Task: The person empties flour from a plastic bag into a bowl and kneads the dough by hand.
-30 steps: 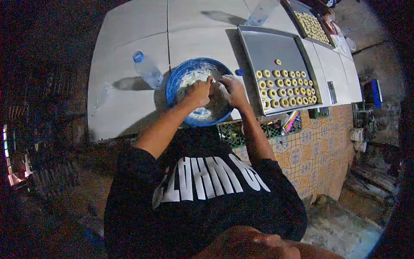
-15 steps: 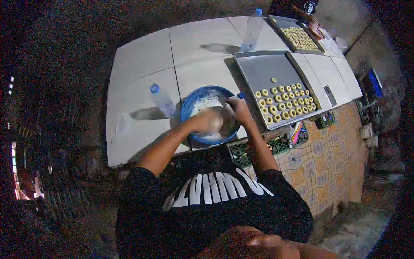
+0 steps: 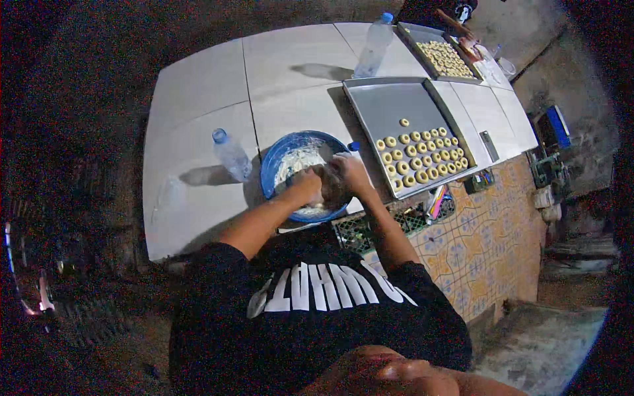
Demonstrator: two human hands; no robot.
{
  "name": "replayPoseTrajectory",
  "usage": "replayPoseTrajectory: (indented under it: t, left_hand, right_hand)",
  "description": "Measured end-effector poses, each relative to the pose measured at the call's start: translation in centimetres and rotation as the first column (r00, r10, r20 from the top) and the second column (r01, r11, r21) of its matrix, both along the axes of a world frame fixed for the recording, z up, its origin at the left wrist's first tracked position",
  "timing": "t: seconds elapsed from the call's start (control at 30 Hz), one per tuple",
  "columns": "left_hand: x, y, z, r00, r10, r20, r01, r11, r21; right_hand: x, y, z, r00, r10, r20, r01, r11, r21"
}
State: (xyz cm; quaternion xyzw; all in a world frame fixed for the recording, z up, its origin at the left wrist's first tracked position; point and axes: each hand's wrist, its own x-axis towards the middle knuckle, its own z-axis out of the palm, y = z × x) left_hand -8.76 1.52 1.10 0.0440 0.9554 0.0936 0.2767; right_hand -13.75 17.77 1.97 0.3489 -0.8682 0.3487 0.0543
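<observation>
My left hand (image 3: 305, 187) is down inside a blue bowl (image 3: 269, 165) with white, floury material, its fingers curled onto something I cannot make out. My right hand (image 3: 350, 171) reaches into the bowl's right side, fingers bent and whitened; what they grip is hidden. A plastic bottle with blue cap (image 3: 231, 155) stands left of the bowl. A small blue cap (image 3: 354, 146) is by the rim. Right of the bowl, a metal tray (image 3: 380, 99) holds several rows of pale ring-shaped dough pieces (image 3: 422, 148).
The tiled table (image 3: 191, 92) carries a tall bottle (image 3: 373, 46), a second full tray (image 3: 413, 36) and a phone (image 3: 489, 146). A co-worker's hand (image 3: 464, 32) is beside the far tray. Below the front edge are plastic crates (image 3: 356, 234).
My view shifted, bringing the table lower in the frame and the co-worker into sight. Both my hands keep working inside the bowl, shifting slightly.
</observation>
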Motion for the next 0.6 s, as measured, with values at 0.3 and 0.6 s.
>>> replayPoseTrajectory:
  t: [0.3, 0.6]
  left_hand:
    - [1.3, 0.2, -1.4, 0.921, 0.112, -0.374, -0.076, 0.991, 0.110]
    - [-0.8, -4.7, -0.7, 0.905, 0.294, -0.307, -0.111, 0.861, 0.497]
  right_hand:
    - [-0.1, 0.3, -1.9, 0.997, -0.004, -0.081, 0.015, 0.990, 0.140]
    - [0.8, 0.0, -0.7, 0.992, -0.056, -0.114, 0.078, 0.976, 0.203]
